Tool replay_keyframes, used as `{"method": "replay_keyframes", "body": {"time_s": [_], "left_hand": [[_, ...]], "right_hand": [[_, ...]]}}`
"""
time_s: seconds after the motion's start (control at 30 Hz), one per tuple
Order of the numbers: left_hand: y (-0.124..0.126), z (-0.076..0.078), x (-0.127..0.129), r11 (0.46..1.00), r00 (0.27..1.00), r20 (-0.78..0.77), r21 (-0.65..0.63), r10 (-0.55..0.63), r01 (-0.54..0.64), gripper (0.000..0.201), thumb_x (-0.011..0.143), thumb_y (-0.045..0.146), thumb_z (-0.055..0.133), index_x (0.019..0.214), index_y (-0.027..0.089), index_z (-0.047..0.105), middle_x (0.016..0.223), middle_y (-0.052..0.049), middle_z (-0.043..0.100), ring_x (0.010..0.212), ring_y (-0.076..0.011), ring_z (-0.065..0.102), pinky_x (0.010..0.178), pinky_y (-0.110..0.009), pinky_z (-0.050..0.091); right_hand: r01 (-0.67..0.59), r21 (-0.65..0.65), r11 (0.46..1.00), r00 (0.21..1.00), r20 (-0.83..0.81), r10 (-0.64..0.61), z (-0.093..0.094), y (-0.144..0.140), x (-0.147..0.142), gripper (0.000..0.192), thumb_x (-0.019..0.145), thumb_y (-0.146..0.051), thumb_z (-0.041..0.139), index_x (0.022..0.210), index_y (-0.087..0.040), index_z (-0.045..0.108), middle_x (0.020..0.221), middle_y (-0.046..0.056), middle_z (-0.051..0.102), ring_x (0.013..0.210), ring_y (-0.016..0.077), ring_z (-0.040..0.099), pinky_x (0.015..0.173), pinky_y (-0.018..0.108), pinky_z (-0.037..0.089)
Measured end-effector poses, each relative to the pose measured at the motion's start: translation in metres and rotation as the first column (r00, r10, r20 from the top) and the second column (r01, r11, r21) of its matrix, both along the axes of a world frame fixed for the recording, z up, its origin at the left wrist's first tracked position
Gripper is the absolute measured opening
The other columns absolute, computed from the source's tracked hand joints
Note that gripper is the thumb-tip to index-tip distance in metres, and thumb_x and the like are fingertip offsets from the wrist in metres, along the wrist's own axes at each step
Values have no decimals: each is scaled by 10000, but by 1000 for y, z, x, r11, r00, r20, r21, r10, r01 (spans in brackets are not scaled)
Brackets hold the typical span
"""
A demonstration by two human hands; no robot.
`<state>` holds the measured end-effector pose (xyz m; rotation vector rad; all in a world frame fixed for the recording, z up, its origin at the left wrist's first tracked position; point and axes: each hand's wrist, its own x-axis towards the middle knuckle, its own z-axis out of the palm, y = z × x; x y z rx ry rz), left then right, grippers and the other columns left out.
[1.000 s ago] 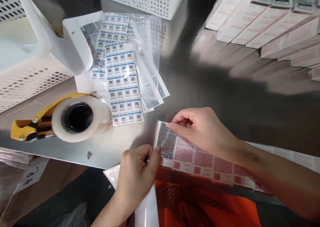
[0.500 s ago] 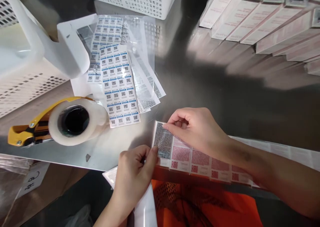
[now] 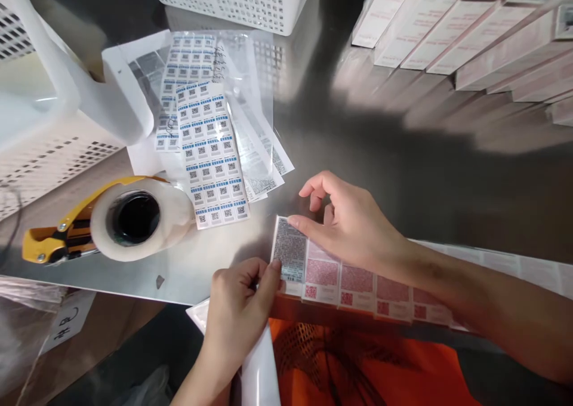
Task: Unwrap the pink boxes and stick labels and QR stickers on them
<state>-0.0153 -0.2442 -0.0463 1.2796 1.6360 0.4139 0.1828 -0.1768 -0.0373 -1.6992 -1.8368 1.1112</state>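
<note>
The left hand [image 3: 239,307] pinches the near corner of the black-printed label [image 3: 289,255] at the strip of boxes [image 3: 358,286], which runs rightward under the right hand [image 3: 351,224], whose loosely spread fingers press the label's top edge.

Tape dispenser [image 3: 111,221] left of label strip [image 3: 349,280], seemingly

The print on the grey-printed white label [image 3: 290,253] is too small to be read; the row of pink-printed white boxes [image 3: 470,30] is cut off by the right edge.
</note>
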Motion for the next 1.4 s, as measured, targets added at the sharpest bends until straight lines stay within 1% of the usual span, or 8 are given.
{"method": "replay_keyframes", "body": {"time_s": [0.2, 0.4, 0.57, 0.8, 1.07, 1.23, 1.33, 1.4], "left_hand": [[0, 9, 7, 996, 996, -28, -25, 84, -85, 485, 866, 487, 590, 498, 174, 541, 459, 24, 481, 476, -98, 386, 477, -236, 267], [-1, 9, 9, 995, 994, -38, -13, 103, -104, 506, 870, 531, 573, 517, 170, 595, 462, 19, 464, 488, -105, 374, 485, -243, 269], [-1, 7, 5, 997, 996, -51, 23, 72, -71, 517, 873, 549, 559, 526, 168, 599, 460, 10, 491, 479, -114, 418, 470, -239, 283], [2, 10, 3, 1000, 995, -103, 5, 11, -11, 502, 893, 542, 530, 584, 164, 646, 514, -7, 581, 520, -130, 493, 492, -233, 329], [7, 23, 4, 998, 956, -287, 9, -57, 62, 582, 931, 571, 450, 518, 188, 597, 450, -9, 546, 489, -140, 497, 522, -262, 335], [5, 25, 7, 995, 895, -444, 54, -53, 85, 622, 937, 600, 420, 496, 193, 584, 470, -40, 578, 518, -172, 544, 547, -284, 339], [-1, 24, 0, 996, 866, -499, 67, -10, 50, 646, 941, 590, 402, 460, 200, 587, 461, -58, 587, 529, -193, 580, 585, -295, 373], [-8, 22, -9, 999, 890, -456, 46, 22, -1, 641, 931, 596, 410, 469, 201, 615, 459, -55, 592, 512, -190, 584, 571, -287, 384]], "right_hand": [[-108, 83, 991, 986, 135, 96, 0, -7, -4, 372, 809, -339, 737, 1093, -203, 539, 991, 21, 598, 656, 111, 515, 605, 267, 369], [-176, 78, 981, 959, 237, 153, 3, -13, -6, 475, 788, -396, 752, 1167, -232, 518, 1054, 40, 617, 707, 163, 580, 593, 285, 326], [-236, 105, 966, 942, 268, 201, 3, -18, -7, 496, 801, -400, 727, 1200, -228, 489, 1094, 39, 614, 773, 196, 616, 562, 294, 281], [-295, 142, 945, 919, 312, 240, 5, -23, -9, 480, 806, -394, 718, 1186, -203, 497, 1114, 62, 610, 743, 197, 594, 523, 305, 237], [-301, 206, 931, 920, 319, 227, 2, -22, -10, 503, 807, -451, 720, 1175, -180, 509, 1085, 73, 618, 687, 190, 576, 485, 307, 196], [-320, 213, 923, 911, 337, 238, 2, -23, -12, 528, 804, -480, 720, 1177, -165, 518, 1068, 89, 615, 681, 200, 578, 474, 307, 198], [-330, 216, 919, 911, 327, 250, 2, -24, -11, 535, 800, -462, 732, 1187, -163, 517, 1092, 93, 611, 680, 194, 568, 479, 299, 216], [-331, 225, 916, 912, 325, 249, 2, -24, -11, 538, 799, -460, 734, 1189, -158, 519, 1100, 96, 606, 680, 188, 557, 478, 295, 218]]}}
